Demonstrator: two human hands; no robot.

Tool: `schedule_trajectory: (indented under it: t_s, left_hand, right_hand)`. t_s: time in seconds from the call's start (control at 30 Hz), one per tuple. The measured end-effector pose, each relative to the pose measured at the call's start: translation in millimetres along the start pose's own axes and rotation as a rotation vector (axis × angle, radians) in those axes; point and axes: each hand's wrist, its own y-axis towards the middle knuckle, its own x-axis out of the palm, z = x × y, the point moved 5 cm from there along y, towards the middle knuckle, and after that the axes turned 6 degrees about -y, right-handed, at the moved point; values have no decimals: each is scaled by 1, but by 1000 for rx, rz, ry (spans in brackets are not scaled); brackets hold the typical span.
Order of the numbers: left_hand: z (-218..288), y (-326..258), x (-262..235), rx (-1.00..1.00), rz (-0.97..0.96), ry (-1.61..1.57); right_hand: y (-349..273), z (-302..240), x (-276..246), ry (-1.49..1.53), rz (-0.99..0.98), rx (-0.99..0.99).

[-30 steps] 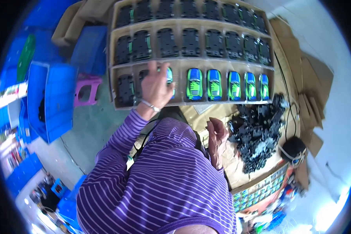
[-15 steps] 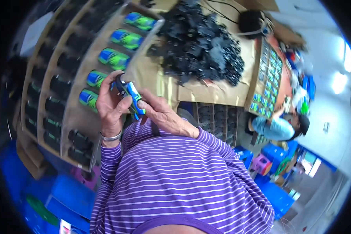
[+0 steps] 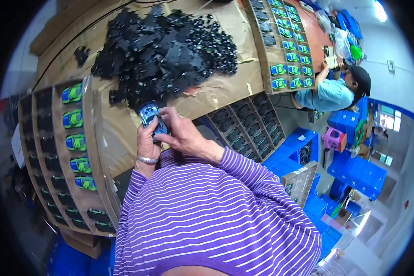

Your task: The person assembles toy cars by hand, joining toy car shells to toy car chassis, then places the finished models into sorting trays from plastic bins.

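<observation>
Head view: the blue toy car body [image 3: 150, 115] sits between both hands above the front edge of the desk [image 3: 216, 99], just below the heap of black chassis parts [image 3: 163, 43]. The left hand [image 3: 147, 142], a silver bracelet on its wrist, closes around the shell's lower end from beneath; the right hand [image 3: 181, 133] wraps over its right side, fingers curled tight on it. By its look the shell is a thin moulded plastic piece: light, stiff, glossy and so a little slippery, and likely to scuff or crack if squeezed hard across the roof. The safest hold is probably along the two long sides, thumb and fingers opposed, leaving the underside free. It is bright blue with paler window areas, rounded like a sports car, its nose pointing up towards the heap. To the left stands a cardboard tray [image 3: 96, 152] with green-and-blue finished cars [image 3: 76, 141] in its pockets.
</observation>
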Motion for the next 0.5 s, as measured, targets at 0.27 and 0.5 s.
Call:
schedule_trajectory:
  t_s: [0.27,0.5]
  left_hand:
    - [2,8,61,38,-36,265]
    - [-22,11,93,-52,24,228]
  right_hand:
    - [-40,221,-160,-398,657,427]
    - [16,284,-202,-540,477,314]
